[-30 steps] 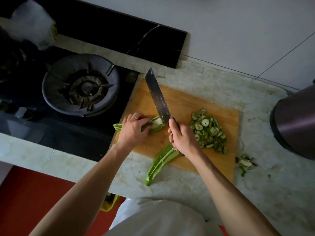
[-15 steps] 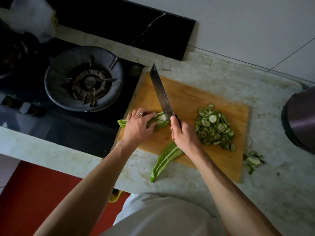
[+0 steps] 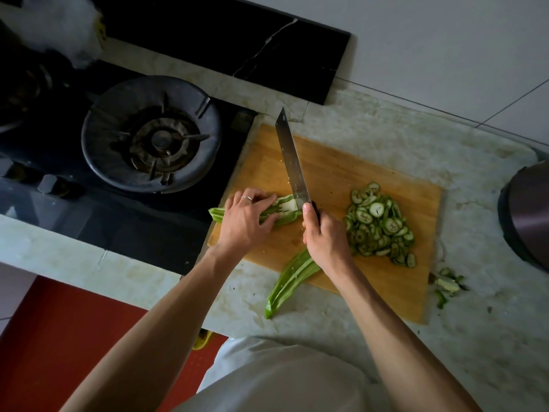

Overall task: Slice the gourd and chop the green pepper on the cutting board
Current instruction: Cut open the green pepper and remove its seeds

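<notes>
The left hand [image 3: 245, 223] is pressing the green pepper half [image 3: 279, 211] flat on the cutting board [image 3: 332, 171], its long axis running left-right, while the right hand [image 3: 325, 236], its grip closed round the handle, is holding the knife [image 3: 291, 162] crosswise at the pepper's cut right end, just beside the left fingertips. A second pepper half [image 3: 289, 281] is lying across the board's near edge onto the bench [image 3: 490, 307], partly under the right wrist. The sliced gourd [image 3: 378, 224] is sitting to the right, apparently out of the blade's path.
</notes>
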